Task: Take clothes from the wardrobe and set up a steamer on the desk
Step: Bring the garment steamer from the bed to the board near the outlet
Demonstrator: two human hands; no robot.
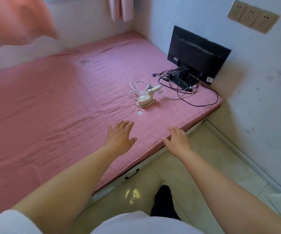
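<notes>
A small white handheld steamer point(147, 97) lies on the pink padded surface point(51, 107), its white cord point(136, 88) coiled loosely behind it. My left hand point(119, 136) hovers over the pink surface in front of the steamer, fingers straight and spread, holding nothing. My right hand point(177, 141) reaches out over the front edge of the pink surface, fingers also straight and empty. Both hands are apart from the steamer. No clothes are in view.
A black monitor point(197, 54) stands at the back right against the wall, with dark cables point(187, 92) tangled around its base. Wall sockets point(253, 16) sit above it. Pink curtains point(121, 7) hang at the back. A black drawer handle point(132, 173) shows below the edge; tiled floor point(195, 166) lies to the right.
</notes>
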